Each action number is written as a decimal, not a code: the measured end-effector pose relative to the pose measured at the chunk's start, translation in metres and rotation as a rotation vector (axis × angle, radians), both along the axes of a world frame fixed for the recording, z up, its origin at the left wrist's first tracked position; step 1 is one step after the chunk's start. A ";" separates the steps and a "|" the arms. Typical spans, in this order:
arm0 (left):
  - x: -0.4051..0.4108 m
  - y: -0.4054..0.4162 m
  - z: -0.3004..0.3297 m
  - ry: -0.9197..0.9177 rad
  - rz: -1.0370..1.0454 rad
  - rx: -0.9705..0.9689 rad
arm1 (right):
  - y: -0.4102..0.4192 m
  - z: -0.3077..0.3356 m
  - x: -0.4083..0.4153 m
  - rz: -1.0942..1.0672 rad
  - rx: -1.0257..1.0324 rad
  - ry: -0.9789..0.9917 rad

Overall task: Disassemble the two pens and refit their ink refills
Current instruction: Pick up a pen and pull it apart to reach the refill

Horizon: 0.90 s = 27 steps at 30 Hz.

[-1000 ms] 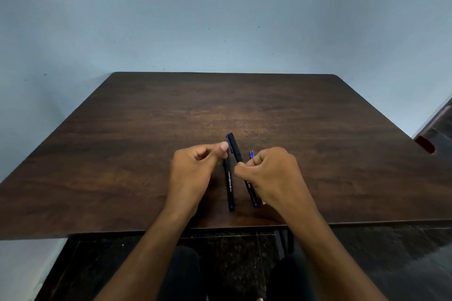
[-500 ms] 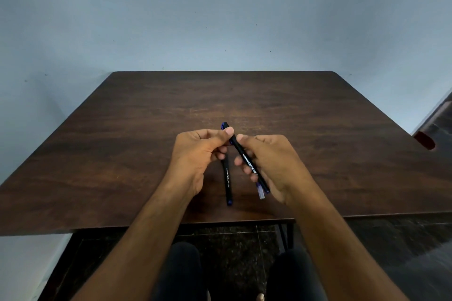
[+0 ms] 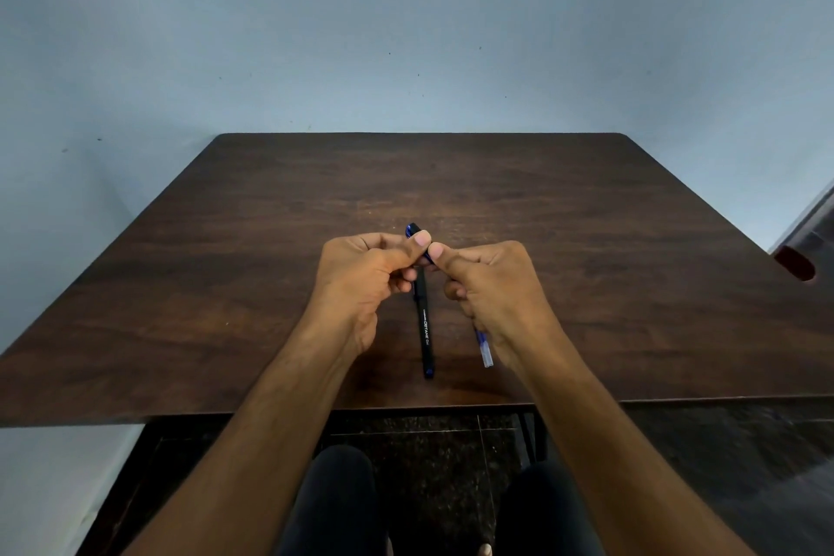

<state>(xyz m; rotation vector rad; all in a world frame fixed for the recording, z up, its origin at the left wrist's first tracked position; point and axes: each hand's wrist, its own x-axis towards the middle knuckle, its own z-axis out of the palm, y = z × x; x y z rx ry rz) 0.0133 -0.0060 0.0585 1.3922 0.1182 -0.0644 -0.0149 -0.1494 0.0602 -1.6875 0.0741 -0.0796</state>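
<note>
A black pen [image 3: 426, 330] with white lettering lies on the dark wooden table [image 3: 225, 307], pointing away from me, between my two hands. My left hand [image 3: 356, 280] and my right hand [image 3: 492, 284] meet thumb to thumb above its far end, both gripping a second black pen [image 3: 413, 231]. Only that pen's blue-trimmed top shows above my left thumb; its barrel is hidden in my right fist. A thin blue and clear ink refill [image 3: 484, 348] sticks out below my right hand; I cannot tell whether it is held or lying on the table.
The table's near edge [image 3: 406, 413] runs just behind my wrists. A red object [image 3: 795, 262] shows past the table's right edge. A pale blue wall stands behind the table. My knees are under the table.
Both hands have lifted the second pen off the table. My right hand has closed round its barrel, hiding it, and my thumbs have come together at its top.
</note>
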 end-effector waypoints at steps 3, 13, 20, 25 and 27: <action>0.000 0.001 -0.001 0.011 0.005 -0.002 | 0.001 0.000 0.000 0.011 0.032 -0.009; 0.003 0.011 -0.001 0.018 0.014 -0.005 | 0.008 0.003 -0.004 0.066 0.022 0.062; 0.004 0.024 0.000 0.017 0.133 -0.045 | 0.002 0.010 -0.011 0.118 0.011 0.283; 0.013 0.046 -0.002 0.082 0.068 0.298 | 0.000 0.004 -0.010 0.081 0.052 0.323; 0.016 0.048 -0.005 0.106 0.034 0.428 | 0.001 0.001 -0.009 0.063 0.079 0.327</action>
